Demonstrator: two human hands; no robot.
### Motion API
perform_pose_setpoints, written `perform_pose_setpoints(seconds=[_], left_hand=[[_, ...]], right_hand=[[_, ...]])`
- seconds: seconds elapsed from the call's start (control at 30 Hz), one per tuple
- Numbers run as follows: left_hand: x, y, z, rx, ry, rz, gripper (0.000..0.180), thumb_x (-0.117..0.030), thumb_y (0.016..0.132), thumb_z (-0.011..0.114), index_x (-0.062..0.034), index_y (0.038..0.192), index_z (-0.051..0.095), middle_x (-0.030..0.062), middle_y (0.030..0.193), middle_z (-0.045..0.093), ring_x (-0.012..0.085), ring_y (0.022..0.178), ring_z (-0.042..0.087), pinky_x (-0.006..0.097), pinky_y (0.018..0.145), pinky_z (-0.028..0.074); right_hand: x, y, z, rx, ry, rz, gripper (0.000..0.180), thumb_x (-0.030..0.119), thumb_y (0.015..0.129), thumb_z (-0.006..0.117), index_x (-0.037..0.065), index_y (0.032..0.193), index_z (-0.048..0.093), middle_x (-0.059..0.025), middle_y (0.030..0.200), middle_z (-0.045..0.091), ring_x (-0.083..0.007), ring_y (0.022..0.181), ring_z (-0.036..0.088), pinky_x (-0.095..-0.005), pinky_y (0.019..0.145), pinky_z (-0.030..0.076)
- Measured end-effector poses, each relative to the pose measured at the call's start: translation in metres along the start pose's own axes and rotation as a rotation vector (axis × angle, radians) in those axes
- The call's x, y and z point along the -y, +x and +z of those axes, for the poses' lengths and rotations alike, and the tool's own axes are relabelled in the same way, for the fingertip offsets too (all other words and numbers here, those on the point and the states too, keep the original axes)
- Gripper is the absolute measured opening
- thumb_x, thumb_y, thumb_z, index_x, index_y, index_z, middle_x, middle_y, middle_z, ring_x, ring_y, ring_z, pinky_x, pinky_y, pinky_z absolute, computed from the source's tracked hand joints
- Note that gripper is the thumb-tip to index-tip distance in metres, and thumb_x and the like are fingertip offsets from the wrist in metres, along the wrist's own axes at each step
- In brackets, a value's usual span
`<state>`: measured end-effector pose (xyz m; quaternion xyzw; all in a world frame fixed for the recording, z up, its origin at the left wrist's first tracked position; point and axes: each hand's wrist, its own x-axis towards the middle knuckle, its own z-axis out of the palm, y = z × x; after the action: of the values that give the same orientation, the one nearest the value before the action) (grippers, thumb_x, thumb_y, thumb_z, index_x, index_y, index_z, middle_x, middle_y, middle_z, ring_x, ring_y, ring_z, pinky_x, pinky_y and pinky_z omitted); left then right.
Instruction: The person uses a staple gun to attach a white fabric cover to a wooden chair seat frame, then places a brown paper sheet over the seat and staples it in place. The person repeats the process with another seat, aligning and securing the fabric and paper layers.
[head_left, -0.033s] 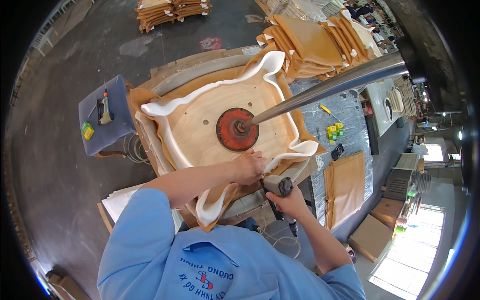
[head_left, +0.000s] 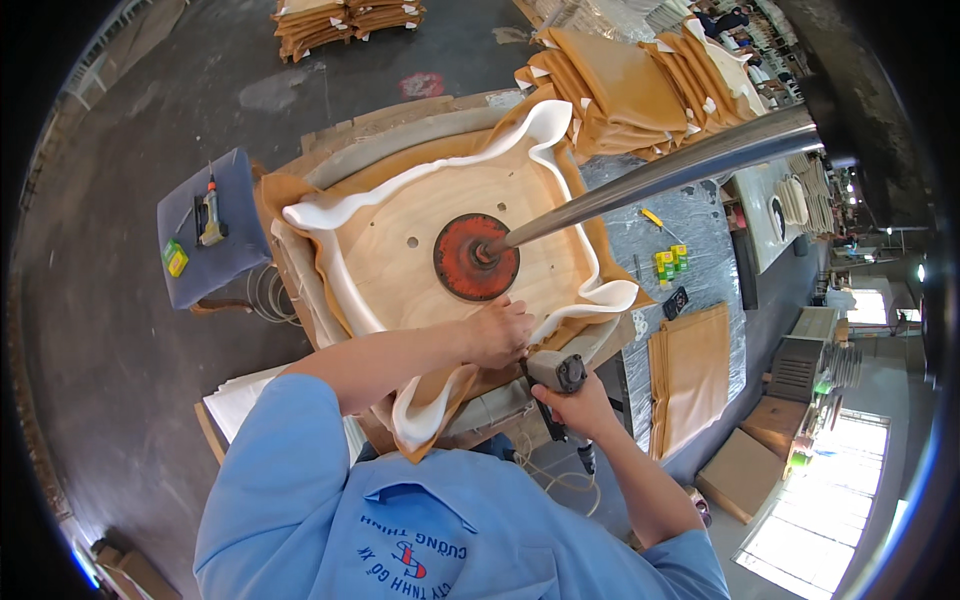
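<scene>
Hands are working at the near edge of the wooden seat (head_left: 420, 250). My left hand (head_left: 497, 332) is pressing flat on the tan cover (head_left: 440, 385) and white foam (head_left: 420, 420), fingers curled down. My right hand (head_left: 580, 405) is gripping the stapler (head_left: 555, 375), its nose touching the edge just beside my left hand. A red disc (head_left: 475, 257) is sitting mid-seat under a metal pole (head_left: 680, 165).
</scene>
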<state>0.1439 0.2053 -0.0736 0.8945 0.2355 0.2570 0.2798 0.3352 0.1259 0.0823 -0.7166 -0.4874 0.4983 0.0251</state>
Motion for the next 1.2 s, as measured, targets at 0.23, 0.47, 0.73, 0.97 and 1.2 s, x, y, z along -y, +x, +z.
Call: perform_pose_setpoints(seconds=[0.23,0.47,0.73,0.97,1.2], left_hand=[[0.016,0.011,-0.008,0.032,-0.076,0.159,0.019,-0.025,0.089,0.073,-0.0113,0.075,0.07,0.0055,0.097,0.061,0.0278,0.096,0.059,0.048,0.083,0.044],[0.017,0.073,-0.044,0.059,0.107,0.038,0.027,-0.025,0.098,0.066,-0.0074,0.077,0.07,0.0149,0.097,0.067,0.0344,0.091,0.066,0.051,0.084,0.054],[-0.018,-0.008,-0.039,0.303,0.01,-0.224,0.024,-0.033,0.096,0.071,-0.0092,0.094,0.075,0.0107,0.1,0.067,0.031,0.104,0.064,0.048,0.09,0.051],[-0.016,-0.027,-0.015,0.178,0.007,-0.197,0.015,-0.03,0.093,0.071,-0.0184,0.096,0.079,-0.0007,0.104,0.069,0.026,0.111,0.058,0.045,0.096,0.044],[-0.007,-0.027,-0.01,0.073,-0.054,-0.142,0.014,-0.03,0.092,0.073,-0.017,0.09,0.077,0.0006,0.096,0.064,0.0257,0.109,0.056,0.045,0.094,0.041]], right_hand=[[0.005,0.007,0.006,-0.009,-0.091,0.01,0.047,0.032,0.087,0.088,-0.002,0.115,0.074,-0.0095,0.085,0.076,-0.0155,0.063,0.071,-0.0336,0.06,0.057],[-0.008,-0.015,-0.002,-0.037,0.064,0.022,0.031,0.023,0.091,0.087,0.001,0.107,0.07,-0.002,0.07,0.067,-0.0115,0.056,0.063,-0.0308,0.054,0.051],[-0.028,-0.018,-0.004,0.017,0.169,0.039,0.04,0.023,0.089,0.088,0.0,0.118,0.072,-0.0039,0.085,0.073,-0.0107,0.062,0.065,-0.0303,0.058,0.054],[-0.024,-0.006,0.015,0.025,0.093,0.011,0.04,0.028,0.089,0.088,-0.001,0.111,0.07,-0.0053,0.08,0.071,-0.0123,0.059,0.066,-0.0318,0.056,0.053],[-0.008,0.002,0.018,0.037,0.056,0.017,0.039,0.027,0.089,0.087,0.0,0.113,0.072,-0.0061,0.079,0.071,-0.0135,0.058,0.066,-0.0333,0.056,0.053]])
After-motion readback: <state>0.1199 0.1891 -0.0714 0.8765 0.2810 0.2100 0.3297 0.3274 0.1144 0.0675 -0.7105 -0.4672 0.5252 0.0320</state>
